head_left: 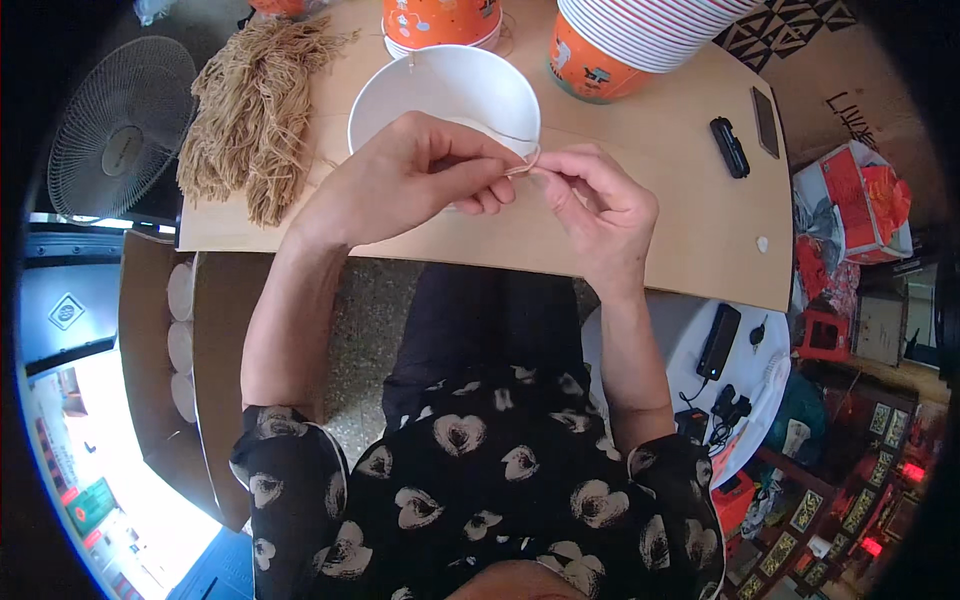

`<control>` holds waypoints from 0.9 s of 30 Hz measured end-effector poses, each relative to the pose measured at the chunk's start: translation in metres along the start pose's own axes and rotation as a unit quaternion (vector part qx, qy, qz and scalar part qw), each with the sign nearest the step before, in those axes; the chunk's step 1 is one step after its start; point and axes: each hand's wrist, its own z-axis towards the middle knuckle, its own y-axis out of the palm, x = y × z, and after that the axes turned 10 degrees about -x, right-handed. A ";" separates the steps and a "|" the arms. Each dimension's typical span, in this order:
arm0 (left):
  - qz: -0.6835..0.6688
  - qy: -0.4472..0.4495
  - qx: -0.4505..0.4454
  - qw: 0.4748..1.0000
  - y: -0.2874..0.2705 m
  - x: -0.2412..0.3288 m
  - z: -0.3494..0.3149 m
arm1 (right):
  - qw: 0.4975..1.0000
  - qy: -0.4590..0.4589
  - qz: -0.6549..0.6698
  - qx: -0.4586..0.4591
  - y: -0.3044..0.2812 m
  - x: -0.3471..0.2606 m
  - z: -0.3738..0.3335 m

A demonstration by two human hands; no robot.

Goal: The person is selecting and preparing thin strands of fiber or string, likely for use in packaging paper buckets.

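Fingertips of my left hand (420, 175) and my right hand (600, 205) meet at the near right rim of a paper bucket (385, 95) with a white inside. Both are closed in a pinch on a thin light cord (521, 170). A small loop of it shows at the rim between them. How the cord runs behind my fingers is hidden. The bucket stands tilted toward me on the table, its near side covered by my left hand. To the left lies a thick bundle of tan cords (255, 110).
Behind the bucket stands an orange printed bucket (440, 22); a tall stack of nested buckets (610, 60) is at its right. A black folded tool (729, 147) and a phone (765, 122) lie on the table (690, 245). A fan (122, 140) is far left, beyond an open carton (225, 350).
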 end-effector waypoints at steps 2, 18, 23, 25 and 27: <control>0.007 0.013 -0.014 1.000 -0.001 0.000 -0.002 | 0.998 0.032 0.032 0.041 0.005 -0.001 -0.003; -0.019 -0.021 0.020 0.999 0.002 0.001 -0.004 | 0.998 0.000 0.001 0.067 0.012 -0.004 -0.011; -0.016 -0.019 0.065 0.998 0.006 -0.004 0.001 | 0.968 -0.114 -0.219 0.050 0.009 -0.007 -0.011; -0.008 -0.013 0.072 0.997 0.008 -0.004 0.001 | 0.958 -0.136 -0.251 0.041 0.008 -0.012 -0.006; 0.000 -0.006 0.077 0.997 0.011 -0.005 0.002 | 0.946 -0.157 -0.283 0.031 0.008 -0.014 -0.004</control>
